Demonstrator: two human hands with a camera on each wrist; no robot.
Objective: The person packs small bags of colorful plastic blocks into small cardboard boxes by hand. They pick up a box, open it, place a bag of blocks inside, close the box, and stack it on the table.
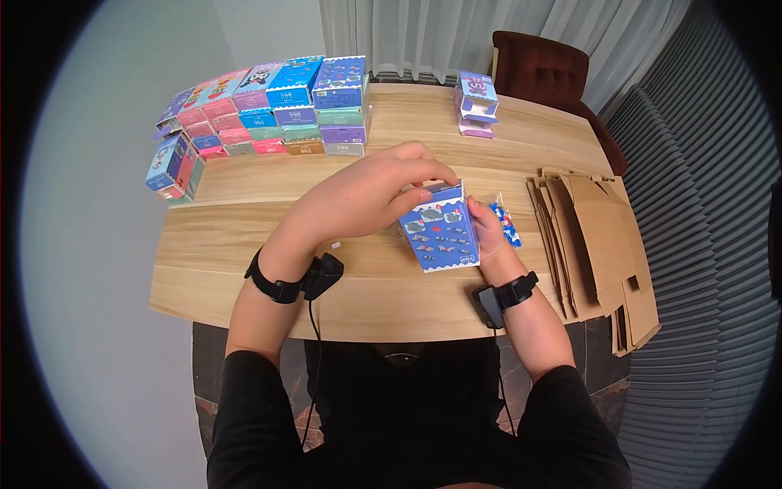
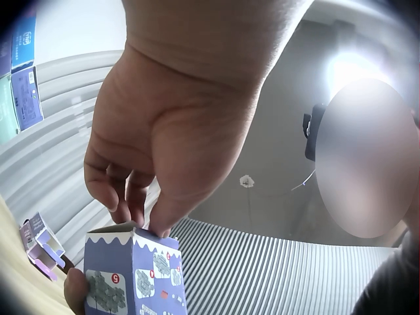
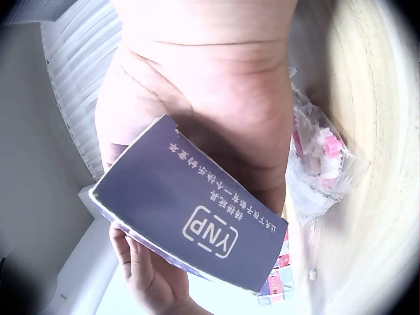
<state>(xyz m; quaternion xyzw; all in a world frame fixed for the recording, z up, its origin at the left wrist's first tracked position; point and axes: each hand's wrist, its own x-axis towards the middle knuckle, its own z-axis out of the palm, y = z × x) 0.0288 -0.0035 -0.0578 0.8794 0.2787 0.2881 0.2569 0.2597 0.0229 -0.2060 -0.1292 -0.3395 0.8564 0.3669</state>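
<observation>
A blue-purple toy-brick box (image 1: 440,236), printed with assembly pictures, is held up over the near part of the table. My right hand (image 1: 487,228) grips it from the right side, thumb near the upper edge; in the right wrist view its palm lies behind the box's end panel (image 3: 197,210) marked YNP. From above, my left hand (image 1: 366,191) reaches over the box top. In the left wrist view its thumb touches the top corner and its bent fingers (image 2: 134,197) come down at the top edge, beside a slightly raised flap (image 2: 111,229). The box's inside is hidden.
Stacked toy boxes (image 1: 285,106) line the back left; a small stack of boxes (image 1: 476,102) stands at the back right. Flattened cardboard (image 1: 599,236) lies along the right edge. A bag of blue, white and red bricks (image 1: 507,224) and a bag with pink pieces (image 3: 321,157) lie near the hands.
</observation>
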